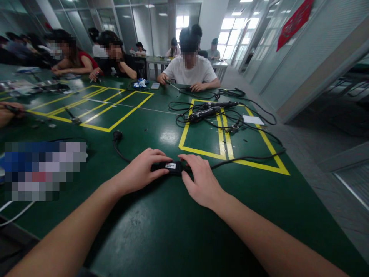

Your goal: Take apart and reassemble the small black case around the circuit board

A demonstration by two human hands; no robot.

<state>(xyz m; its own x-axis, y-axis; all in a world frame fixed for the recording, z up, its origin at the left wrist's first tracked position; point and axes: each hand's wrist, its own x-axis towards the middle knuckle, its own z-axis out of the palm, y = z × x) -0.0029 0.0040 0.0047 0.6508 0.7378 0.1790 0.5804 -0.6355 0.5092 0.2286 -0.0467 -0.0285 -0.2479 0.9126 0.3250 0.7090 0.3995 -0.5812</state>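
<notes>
A small black power adapter with a white label lies at the table's near middle, between my hands. The fingers and thumb of my left hand close around its left end. At its right end, my right hand curls in with thumb and fingertips on the edge, where the cord comes out. A black cord leads from the left side back to a black plug lying on the table. On the right, another black cable runs away over the yellow tape and bends back toward the far cables.
Black cylindrical tools with tangled cables lie ahead on the right, near a white paper. Yellow tape marks the green table. A blurred-out packet lies left. Across sits a person in a white shirt; others sit farther left.
</notes>
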